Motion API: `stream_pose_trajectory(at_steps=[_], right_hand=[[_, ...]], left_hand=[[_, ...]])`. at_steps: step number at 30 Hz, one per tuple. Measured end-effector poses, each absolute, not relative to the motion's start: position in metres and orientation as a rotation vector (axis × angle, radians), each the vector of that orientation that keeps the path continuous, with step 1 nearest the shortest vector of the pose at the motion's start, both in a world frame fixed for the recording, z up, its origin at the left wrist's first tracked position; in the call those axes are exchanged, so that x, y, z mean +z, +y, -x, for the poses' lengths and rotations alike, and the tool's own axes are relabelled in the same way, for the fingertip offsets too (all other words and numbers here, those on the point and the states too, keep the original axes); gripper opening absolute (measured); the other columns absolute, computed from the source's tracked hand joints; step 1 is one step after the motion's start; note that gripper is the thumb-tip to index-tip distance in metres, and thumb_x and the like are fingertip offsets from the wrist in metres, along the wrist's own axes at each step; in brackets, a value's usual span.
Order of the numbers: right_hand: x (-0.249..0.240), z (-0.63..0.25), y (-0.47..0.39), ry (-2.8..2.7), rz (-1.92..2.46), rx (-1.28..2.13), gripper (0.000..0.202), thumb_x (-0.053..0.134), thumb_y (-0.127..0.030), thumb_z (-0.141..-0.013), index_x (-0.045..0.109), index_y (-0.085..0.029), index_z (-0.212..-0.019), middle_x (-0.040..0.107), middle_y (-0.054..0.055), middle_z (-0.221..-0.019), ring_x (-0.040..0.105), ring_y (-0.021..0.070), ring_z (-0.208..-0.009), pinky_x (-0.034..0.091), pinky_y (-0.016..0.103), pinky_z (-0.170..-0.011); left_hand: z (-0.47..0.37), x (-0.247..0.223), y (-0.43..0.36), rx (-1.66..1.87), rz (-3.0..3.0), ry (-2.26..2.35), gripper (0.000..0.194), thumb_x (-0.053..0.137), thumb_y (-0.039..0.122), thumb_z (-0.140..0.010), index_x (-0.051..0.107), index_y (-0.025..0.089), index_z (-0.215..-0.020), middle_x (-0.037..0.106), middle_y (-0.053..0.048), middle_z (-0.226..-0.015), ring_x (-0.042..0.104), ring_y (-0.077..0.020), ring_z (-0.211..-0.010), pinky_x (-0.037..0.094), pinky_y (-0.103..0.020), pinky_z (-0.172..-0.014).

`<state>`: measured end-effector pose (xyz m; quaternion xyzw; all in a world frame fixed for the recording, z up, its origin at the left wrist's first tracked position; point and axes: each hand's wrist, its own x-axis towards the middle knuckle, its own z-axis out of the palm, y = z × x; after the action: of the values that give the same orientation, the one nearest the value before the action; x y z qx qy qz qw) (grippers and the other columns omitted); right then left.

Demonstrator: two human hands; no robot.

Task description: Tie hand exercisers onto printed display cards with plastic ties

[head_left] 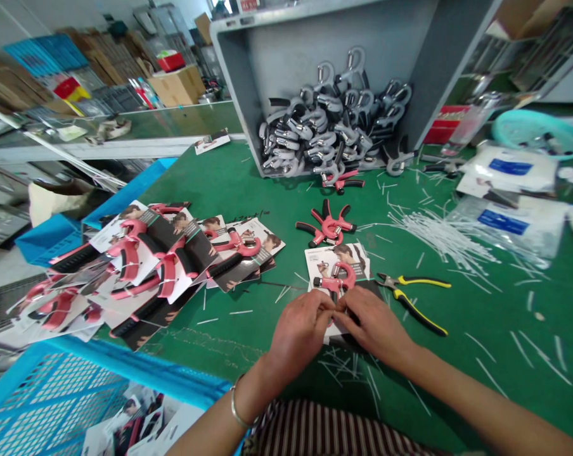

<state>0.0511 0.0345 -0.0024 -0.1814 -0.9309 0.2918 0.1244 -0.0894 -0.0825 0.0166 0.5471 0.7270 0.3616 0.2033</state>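
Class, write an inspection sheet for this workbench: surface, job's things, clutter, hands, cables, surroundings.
Surface: green tabletop, littered.
Job's things: pink grip on a printed card; carded grips heaped at left.
Clutter: scattered white strips; pliers, jaws toward the card.
Hands: left hand and right hand meet over the card's lower part; anything pinched is unclear.
Cables: nothing seen on the tabletop.
Surroundings: grey bin holding grey grips; blue basket at lower left.
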Motion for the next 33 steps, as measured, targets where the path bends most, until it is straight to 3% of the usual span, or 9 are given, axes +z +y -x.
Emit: stream_pose_trajectory(at_steps=[3, 7, 13, 18, 23, 27, 30, 31, 33], right_hand=[[-0.004, -0.049, 0.037, -2.684, 0.512, 0.858, 0.012, 0.055, -0.026, -0.096, 0.054, -0.02, -0.085, 0.06, 0.004, -0.084, 0.054, 0.0219, -0.084, 0.042, 0.033, -0.076], [-0.009, -0.035, 0.049, -2.525, 0.585, 0.98, 0.006, 0.055, -0.025, -0.095, 0.058, -0.02, -0.095, 0.062, 0.004, -0.092, 0.057, 0.0203, -0.085, 0.043, 0.031, -0.076], [-0.011, -0.018, 0.063, -2.448, 0.541, 1.092, 0.015, 0.056, -0.028, -0.094, 0.061, -0.02, -0.082, 0.064, 0.002, -0.084, 0.059, 0.0197, -0.084, 0.045, 0.033, -0.079], [-0.024, -0.025, 0.052, -2.573, 0.276, 0.78, 0.022, 0.045, -0.02, -0.098, 0.065, -0.02, -0.089, 0.066, 0.008, -0.113, 0.052, 0.0241, -0.105, 0.04, 0.044, -0.096], [-0.037, -0.031, 0.049, -2.64, 0.136, 0.822, 0.028, 0.039, -0.013, -0.099, 0.065, -0.019, -0.09, 0.068, 0.007, -0.099, 0.051, 0.0234, -0.099, 0.04, 0.043, -0.092], [-0.025, -0.041, 0.062, -2.576, 0.228, 1.068, 0.024, 0.043, -0.026, -0.101, 0.062, -0.02, -0.088, 0.067, 0.005, -0.093, 0.055, 0.0212, -0.094, 0.042, 0.039, -0.09], [-0.022, -0.078, 0.085, -2.592, 0.485, 0.928, 0.026, 0.045, -0.04, -0.1, 0.063, -0.023, -0.1, 0.066, 0.008, -0.111, 0.054, 0.0246, -0.108, 0.04, 0.043, -0.096], [-0.025, -0.096, 0.094, -2.622, 0.605, 0.771, 0.031, 0.049, -0.048, -0.097, 0.062, -0.023, -0.11, 0.062, 0.011, -0.123, 0.05, 0.0284, -0.116, 0.038, 0.047, -0.099], [-0.035, -0.133, 0.112, -2.703, 0.83, 0.399, 0.068, 0.059, -0.067, -0.082, 0.053, -0.021, -0.132, 0.048, 0.017, -0.141, 0.041, 0.0394, -0.127, 0.033, 0.057, -0.101]], left_hand=[[0.092, 0.017, -0.078, 1.103, -1.399, 1.992, 0.011, 0.059, 0.01, -0.087, 0.056, 0.021, -0.084, 0.063, 0.003, -0.077, 0.06, -0.0138, -0.075, 0.045, -0.026, -0.074], [0.1, 0.015, -0.062, 1.194, -1.389, 1.935, 0.011, 0.055, 0.012, -0.089, 0.057, 0.021, -0.095, 0.065, 0.0, -0.089, 0.062, -0.0142, -0.083, 0.048, -0.026, -0.079], [0.104, -0.012, -0.07, 1.055, -1.584, 2.243, 0.046, 0.07, 0.017, -0.079, 0.05, 0.016, -0.12, 0.056, -0.013, -0.121, 0.052, -0.0288, -0.117, 0.043, -0.048, -0.102], [0.114, -0.036, -0.077, 0.794, -1.722, 2.393, 0.017, 0.055, 0.025, -0.094, 0.06, 0.015, -0.107, 0.064, -0.013, -0.114, 0.055, -0.0277, -0.11, 0.043, -0.049, -0.096], [0.117, -0.039, -0.068, 0.756, -1.758, 2.453, 0.017, 0.054, 0.026, -0.095, 0.061, 0.014, -0.105, 0.065, -0.012, -0.11, 0.057, -0.0265, -0.105, 0.045, -0.046, -0.094], [0.109, -0.03, -0.072, 0.868, -1.717, 2.364, 0.016, 0.057, 0.026, -0.093, 0.061, 0.014, -0.102, 0.064, -0.014, -0.115, 0.056, -0.0275, -0.112, 0.044, -0.048, -0.098], [0.105, -0.014, -0.082, 1.114, -1.494, 2.22, 0.012, 0.057, 0.026, -0.093, 0.061, 0.016, -0.1, 0.058, -0.017, -0.13, 0.051, -0.028, -0.126, 0.041, -0.049, -0.105], [0.105, -0.009, -0.085, 1.221, -1.346, 2.156, 0.011, 0.058, 0.026, -0.092, 0.061, 0.017, -0.097, 0.055, -0.017, -0.134, 0.051, -0.0279, -0.127, 0.043, -0.048, -0.104], [0.108, 0.001, -0.087, 1.411, -0.957, 1.967, 0.016, 0.065, 0.03, -0.087, 0.059, 0.018, -0.095, 0.053, -0.015, -0.139, 0.059, -0.0269, -0.119, 0.049, -0.044, -0.098]])
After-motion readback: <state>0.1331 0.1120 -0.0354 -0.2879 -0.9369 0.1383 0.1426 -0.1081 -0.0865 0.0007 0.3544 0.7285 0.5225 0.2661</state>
